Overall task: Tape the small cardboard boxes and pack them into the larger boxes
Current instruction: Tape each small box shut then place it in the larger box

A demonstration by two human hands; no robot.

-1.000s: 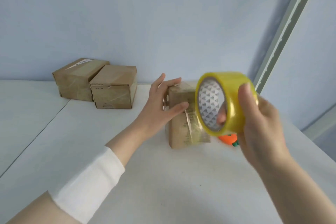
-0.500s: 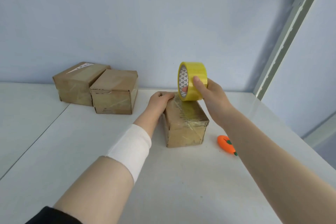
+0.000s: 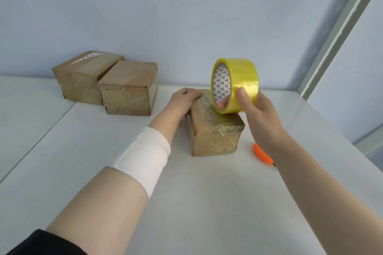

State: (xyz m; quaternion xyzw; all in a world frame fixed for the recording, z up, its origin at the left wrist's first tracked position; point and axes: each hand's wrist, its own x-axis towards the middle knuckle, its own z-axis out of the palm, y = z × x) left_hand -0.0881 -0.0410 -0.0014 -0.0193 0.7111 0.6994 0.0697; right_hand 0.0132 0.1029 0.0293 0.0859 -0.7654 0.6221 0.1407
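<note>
The small cardboard box lies mid-table, long axis running away toward the wall. The left hand presses flat on its far end. The right hand pinches the yellow tape roll upright above it.

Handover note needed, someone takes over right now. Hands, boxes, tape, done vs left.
Left hand: pressed on the far end of the centre box, pinning it to the table.
Right hand: holds the yellow tape roll upright, its lower edge at the box top.
Centre box: shiny tape already on its top and front face; a strip appears to run from roll to box, uncut.
Two more small boxes sit side by side at the back left, both showing tape.
Orange cutter lies on the table right of the centre box.
Left: finish and cut this strip, then pack. No larger box in view.
</note>
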